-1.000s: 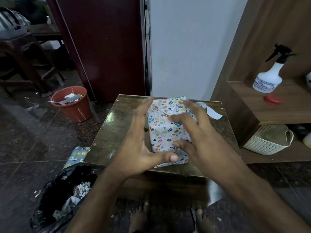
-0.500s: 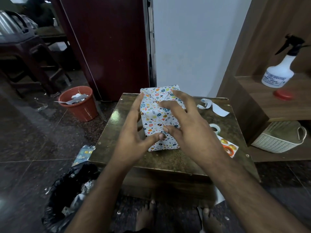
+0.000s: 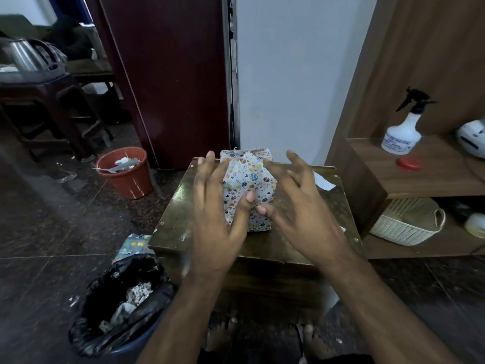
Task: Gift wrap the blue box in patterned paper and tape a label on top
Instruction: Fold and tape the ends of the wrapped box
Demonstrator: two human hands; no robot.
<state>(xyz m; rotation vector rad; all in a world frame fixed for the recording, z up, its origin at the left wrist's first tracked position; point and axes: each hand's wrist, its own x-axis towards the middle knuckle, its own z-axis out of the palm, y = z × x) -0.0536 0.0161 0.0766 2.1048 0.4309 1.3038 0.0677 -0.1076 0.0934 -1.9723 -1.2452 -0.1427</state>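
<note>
Head view, left to right: the left hand (image 3: pixel 215 219) and right hand (image 3: pixel 301 211), both with fingers spread and loose, flank one wrapped box (image 3: pixel 249 185) standing mid-table (image 3: pixel 178 214), thumbs touching its patterned paper. One white paper slip (image 3: pixel 324 182) lies near the table's far right edge.

We're in a home, by the look of it, a lived-in corner on dark stone floor tiles (image 3: pixel 39 271). A maroon fridge (image 3: pixel 168 74) stands by a white wall, with a steel kettle (image 3: pixel 23 57) on a plastic stool (image 3: pixel 52 101). A spray bottle (image 3: pixel 402 132) and woven basket (image 3: pixel 409 224) sit on wooden shelves, with 2 waste bins, 1 terracotta-coloured (image 3: pixel 126 172), 1 lined in black (image 3: pixel 118 308).
</note>
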